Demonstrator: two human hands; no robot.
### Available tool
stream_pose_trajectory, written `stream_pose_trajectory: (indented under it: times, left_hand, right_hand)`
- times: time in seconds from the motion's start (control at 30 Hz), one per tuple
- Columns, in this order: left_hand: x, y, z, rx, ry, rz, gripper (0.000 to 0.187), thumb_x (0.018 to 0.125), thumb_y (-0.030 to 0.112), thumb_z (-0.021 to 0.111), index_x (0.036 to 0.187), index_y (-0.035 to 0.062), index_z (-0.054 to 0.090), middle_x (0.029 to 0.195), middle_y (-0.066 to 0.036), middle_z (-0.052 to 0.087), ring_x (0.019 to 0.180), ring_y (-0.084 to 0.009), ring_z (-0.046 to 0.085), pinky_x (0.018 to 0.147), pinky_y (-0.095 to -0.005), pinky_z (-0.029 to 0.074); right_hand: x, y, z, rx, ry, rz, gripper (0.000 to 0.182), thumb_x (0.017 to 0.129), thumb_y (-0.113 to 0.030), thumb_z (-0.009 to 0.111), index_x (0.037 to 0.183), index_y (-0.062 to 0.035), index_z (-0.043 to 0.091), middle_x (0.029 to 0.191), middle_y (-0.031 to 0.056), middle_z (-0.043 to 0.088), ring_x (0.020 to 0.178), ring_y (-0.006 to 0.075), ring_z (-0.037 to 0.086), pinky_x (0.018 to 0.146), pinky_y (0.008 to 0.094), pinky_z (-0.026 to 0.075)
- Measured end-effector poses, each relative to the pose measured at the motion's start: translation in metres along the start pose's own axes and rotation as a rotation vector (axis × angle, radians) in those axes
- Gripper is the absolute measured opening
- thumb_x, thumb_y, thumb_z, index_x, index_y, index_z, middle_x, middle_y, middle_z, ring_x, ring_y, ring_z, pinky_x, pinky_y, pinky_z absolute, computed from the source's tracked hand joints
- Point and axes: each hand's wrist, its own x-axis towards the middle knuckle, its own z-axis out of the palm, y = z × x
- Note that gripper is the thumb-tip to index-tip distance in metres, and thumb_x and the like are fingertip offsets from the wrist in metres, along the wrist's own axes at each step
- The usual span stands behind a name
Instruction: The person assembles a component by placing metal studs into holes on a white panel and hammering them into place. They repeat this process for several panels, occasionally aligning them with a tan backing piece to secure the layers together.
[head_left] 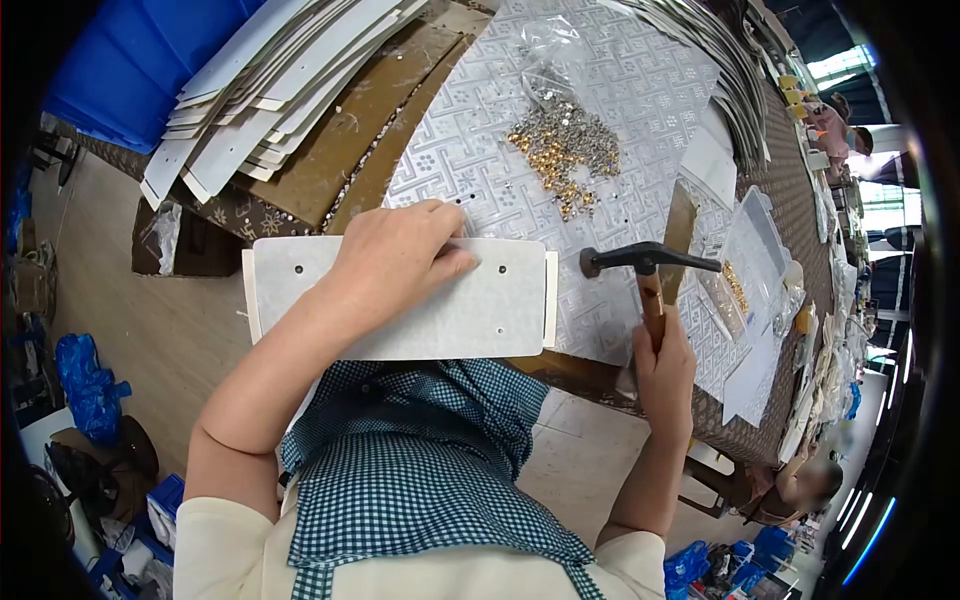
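A white rectangular panel [430, 310] with a few small dark holes or studs lies in front of me at the table's near edge. My left hand [400, 262] rests over its far edge, fingers curled and closed there; the fingertips are partly hidden. In my right hand [664, 370], closed around the wooden handle, is a hammer [650, 258]. Its dark metal head is raised to the right of the panel. Beyond the panel lies a pile of small silver and gold rivets [570, 150], partly spilling from a clear plastic bag [552, 50].
White strips [270, 90] are stacked at the left beside a blue bin [140, 60]. More strips [715, 60] hang at the far right. A clear plastic box [755, 240] stands on the patterned table covering [450, 120]. Other people [800, 485] sit at the right.
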Motion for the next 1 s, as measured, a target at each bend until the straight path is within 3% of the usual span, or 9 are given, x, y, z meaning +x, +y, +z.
stream_pose_trajectory:
  times: [0.17, 0.27, 0.3, 0.4, 0.67, 0.73, 0.77, 0.87, 1.0]
  left_hand:
    - [0.000, 0.003, -0.002, 0.005, -0.021, -0.030, 0.027, 0.086, 0.030, 0.073, 0.093, 0.0057, 0.064, 0.093, -0.010, 0.070, 0.084, -0.0310, 0.069, 0.072, -0.0420, 0.051]
    - [0.001, 0.005, -0.003, -0.001, -0.013, -0.039, 0.027, 0.085, 0.030, 0.074, 0.092, 0.0053, 0.064, 0.093, -0.010, 0.070, 0.084, -0.0312, 0.069, 0.072, -0.0413, 0.052]
    - [0.001, 0.006, -0.003, -0.007, -0.014, -0.047, 0.027, 0.085, 0.030, 0.074, 0.092, 0.0051, 0.064, 0.093, -0.011, 0.070, 0.084, -0.0312, 0.070, 0.072, -0.0412, 0.053]
    - [0.001, 0.005, -0.002, -0.011, -0.012, -0.052, 0.027, 0.085, 0.029, 0.075, 0.092, 0.0048, 0.065, 0.093, -0.011, 0.071, 0.083, -0.0311, 0.070, 0.072, -0.0406, 0.053]
    - [-0.007, -0.005, 0.001, -0.064, 0.060, -0.021, 0.027, 0.084, 0.027, 0.078, 0.091, 0.0040, 0.066, 0.088, -0.011, 0.069, 0.079, -0.0269, 0.070, 0.070, -0.0357, 0.053]
    - [-0.009, -0.009, -0.006, -0.189, 0.137, -0.042, 0.027, 0.083, 0.025, 0.079, 0.090, 0.0024, 0.066, 0.085, -0.010, 0.067, 0.076, -0.0247, 0.067, 0.069, -0.0338, 0.052]
    - [-0.009, -0.013, -0.009, -0.211, 0.195, -0.079, 0.028, 0.083, 0.024, 0.080, 0.090, 0.0007, 0.066, 0.078, -0.005, 0.063, 0.070, -0.0161, 0.060, 0.065, -0.0288, 0.047]
    - [-0.010, -0.032, -0.022, -0.359, 0.311, -0.262, 0.030, 0.086, 0.025, 0.081, 0.088, 0.0001, 0.063, 0.073, 0.004, 0.053, 0.069, -0.0049, 0.046, 0.061, -0.0215, 0.037]
    - [-0.012, -0.050, -0.032, -0.410, 0.455, -0.328, 0.030, 0.088, 0.027, 0.081, 0.090, 0.0004, 0.065, 0.074, 0.006, 0.054, 0.067, -0.0035, 0.045, 0.060, -0.0201, 0.037]
  right_hand:
    - [0.017, 0.025, -0.001, -0.205, 0.183, -0.119, 0.024, 0.091, -0.011, 0.063, 0.114, -0.0030, 0.064, 0.099, 0.0147, 0.065, 0.099, 0.0351, 0.059, 0.087, 0.0440, 0.046]
    - [0.035, 0.004, 0.010, 0.080, 0.332, -0.297, 0.018, 0.089, -0.006, 0.065, 0.107, -0.0018, 0.067, 0.100, 0.0140, 0.065, 0.095, 0.0317, 0.060, 0.085, 0.0405, 0.048]
    - [0.036, -0.015, 0.011, 0.256, 0.291, -0.204, 0.011, 0.087, -0.003, 0.067, 0.098, -0.0027, 0.069, 0.097, 0.0122, 0.066, 0.090, 0.0278, 0.061, 0.079, 0.0367, 0.050]
    - [0.059, -0.053, 0.025, 0.251, 0.291, -0.379, 0.008, 0.084, -0.003, 0.071, 0.091, -0.0053, 0.068, 0.086, 0.0065, 0.066, 0.073, 0.0231, 0.064, 0.066, 0.0332, 0.051]
    - [0.105, -0.074, 0.061, 0.063, 0.203, -0.314, 0.008, 0.086, -0.016, 0.071, 0.083, -0.0097, 0.069, 0.083, 0.0043, 0.065, 0.071, 0.0273, 0.066, 0.062, 0.0383, 0.051]
    - [0.104, -0.075, 0.062, 0.058, 0.178, -0.307, 0.008, 0.086, -0.017, 0.072, 0.083, -0.0096, 0.070, 0.083, 0.0042, 0.066, 0.071, 0.0269, 0.066, 0.062, 0.0380, 0.051]
    - [0.103, -0.076, 0.061, 0.073, 0.163, -0.308, 0.008, 0.085, -0.016, 0.072, 0.083, -0.0095, 0.070, 0.082, 0.0041, 0.066, 0.071, 0.0264, 0.066, 0.062, 0.0375, 0.051]
    - [0.093, -0.082, 0.062, 0.158, 0.125, -0.353, 0.006, 0.084, -0.015, 0.074, 0.083, -0.0096, 0.071, 0.081, 0.0037, 0.066, 0.070, 0.0247, 0.066, 0.062, 0.0365, 0.051]
    - [0.070, -0.091, 0.070, 0.263, 0.080, -0.458, 0.005, 0.082, -0.013, 0.075, 0.084, -0.0098, 0.072, 0.081, 0.0023, 0.066, 0.066, 0.0208, 0.066, 0.059, 0.0336, 0.050]
